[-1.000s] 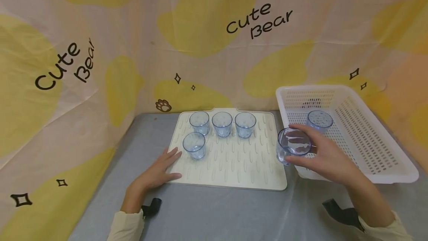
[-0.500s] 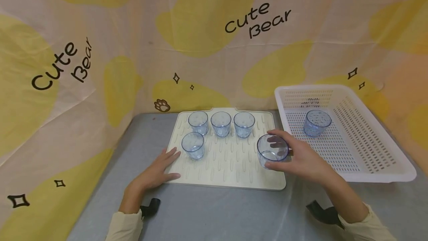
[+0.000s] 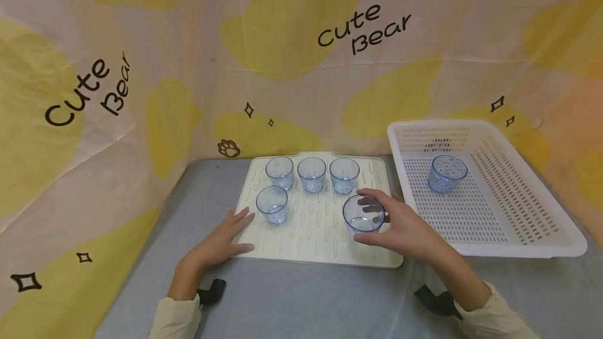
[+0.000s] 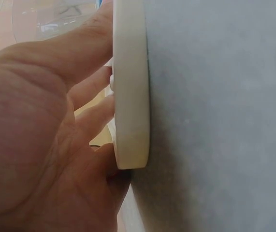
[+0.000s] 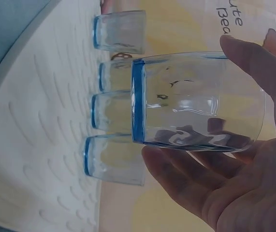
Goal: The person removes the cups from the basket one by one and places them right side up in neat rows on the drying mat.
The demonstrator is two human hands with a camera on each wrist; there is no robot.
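My right hand (image 3: 400,226) grips a clear bluish glass (image 3: 364,216) between thumb and fingers, over the right part of the cream drying mat (image 3: 320,247). In the right wrist view that held glass (image 5: 196,101) appears off the mat's surface, with a gap beneath its thick blue base. Three glasses stand in a row at the back of the mat, the middle one (image 3: 312,176) between its neighbours; another glass (image 3: 273,205) stands in front of the left one. My left hand (image 3: 219,239) rests on the mat's left edge, fingers spread; the left wrist view shows its thumb along the rim.
To the right stands a white perforated basket (image 3: 542,250) with one glass (image 3: 447,174) inside. A grey cloth (image 3: 282,302) covers the table. A patterned curtain (image 3: 292,67) hangs close behind the mat and basket.
My right hand has carried the glass leftward, from the basket's near left edge to over the mat. The left hand and the other glasses have stayed put.
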